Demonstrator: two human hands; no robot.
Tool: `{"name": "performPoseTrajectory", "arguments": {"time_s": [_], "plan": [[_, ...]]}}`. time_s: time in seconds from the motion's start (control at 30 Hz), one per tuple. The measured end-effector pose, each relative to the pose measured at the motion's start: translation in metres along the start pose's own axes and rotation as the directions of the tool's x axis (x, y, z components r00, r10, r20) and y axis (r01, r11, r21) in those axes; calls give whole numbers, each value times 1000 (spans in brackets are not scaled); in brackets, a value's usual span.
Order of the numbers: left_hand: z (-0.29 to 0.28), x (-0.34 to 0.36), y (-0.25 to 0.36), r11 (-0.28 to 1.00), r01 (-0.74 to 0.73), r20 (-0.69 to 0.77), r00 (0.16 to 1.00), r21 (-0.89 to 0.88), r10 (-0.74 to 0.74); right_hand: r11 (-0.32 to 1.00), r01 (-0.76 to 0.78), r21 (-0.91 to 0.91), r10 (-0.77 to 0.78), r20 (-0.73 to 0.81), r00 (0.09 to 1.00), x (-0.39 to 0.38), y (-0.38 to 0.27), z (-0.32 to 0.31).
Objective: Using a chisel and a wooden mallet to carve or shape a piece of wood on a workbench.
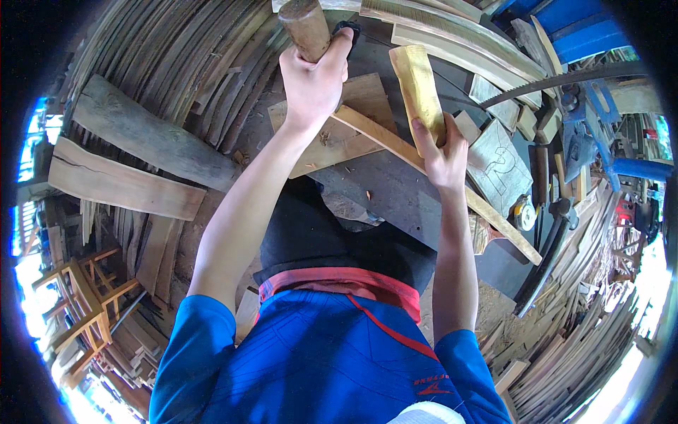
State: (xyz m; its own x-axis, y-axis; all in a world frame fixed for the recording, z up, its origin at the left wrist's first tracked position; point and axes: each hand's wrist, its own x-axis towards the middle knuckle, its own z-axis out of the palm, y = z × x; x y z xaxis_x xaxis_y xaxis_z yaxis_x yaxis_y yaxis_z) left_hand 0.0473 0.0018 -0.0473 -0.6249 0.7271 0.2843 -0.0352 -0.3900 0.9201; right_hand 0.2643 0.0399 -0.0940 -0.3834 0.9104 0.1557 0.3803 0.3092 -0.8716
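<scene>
Left of the left hand I see two broad, rough planks lying over a stack of curved slats. Well below them stand pale chair frames. Just right of the right hand lies a carved grey panel. A round tape measure and a dark hammer lie beyond it, and a bow saw above.

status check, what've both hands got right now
Left hand shut on wooden handle, raised. Right hand shut on pale wood piece, upright over long slat. Nothing between them.
</scene>
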Motion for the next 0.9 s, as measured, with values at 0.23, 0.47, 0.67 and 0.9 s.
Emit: {"name": "performPoseTrajectory", "arguments": {"time_s": [0.23,0.47,0.67,0.9], "plan": [[4,3,1,1000,1,-21,1000,-2,-1,1000,23,-5,-23,-23,999,3,1,2],[7,0,7,993,117,-56,992,-1,-117,1000,-9,-25,9,4,1000,3,1,-1],[8,1,5,992,126,-55,991,32,-124,998,3,-56,-2,15,1000,2,-4,-4],[3,-6,2,982,163,-52,986,100,-159,998,19,-56,-19,10,1000,2,-16,-11]]}}
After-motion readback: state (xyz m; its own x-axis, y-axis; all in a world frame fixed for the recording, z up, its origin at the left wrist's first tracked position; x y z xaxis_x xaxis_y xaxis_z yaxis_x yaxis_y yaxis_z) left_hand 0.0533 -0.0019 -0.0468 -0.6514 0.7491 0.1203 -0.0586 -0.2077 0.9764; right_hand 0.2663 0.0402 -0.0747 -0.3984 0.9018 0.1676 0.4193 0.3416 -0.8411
